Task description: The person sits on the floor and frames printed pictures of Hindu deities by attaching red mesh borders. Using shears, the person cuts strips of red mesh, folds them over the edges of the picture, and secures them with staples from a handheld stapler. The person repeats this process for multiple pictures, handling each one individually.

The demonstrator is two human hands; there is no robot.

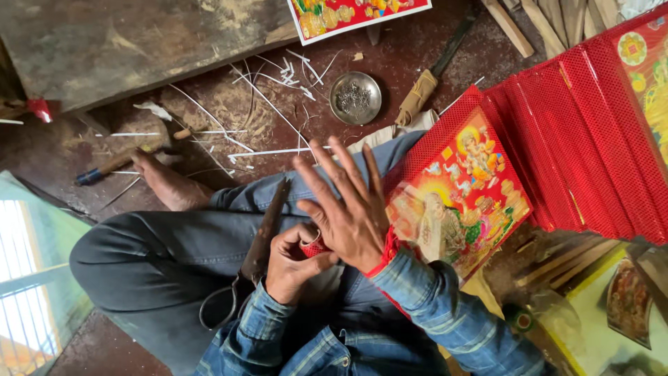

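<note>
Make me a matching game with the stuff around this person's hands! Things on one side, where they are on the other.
Things:
1. red tape roll
2. round metal dish
3. large scissors
4. red-framed picture

Places:
A. on the floor, holding small bits
B. lying across the person's lap
C. pinched in the left hand
D. beside the right hand, leaning on the red stack

Pairs: 1-C, 2-A, 3-B, 4-D

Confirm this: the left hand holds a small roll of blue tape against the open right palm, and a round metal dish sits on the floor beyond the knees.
Not quite: the roll of tape is red, not blue. The head view shows the left hand holding it against the open right hand, with the round metal dish on the floor beyond the knees.
</note>
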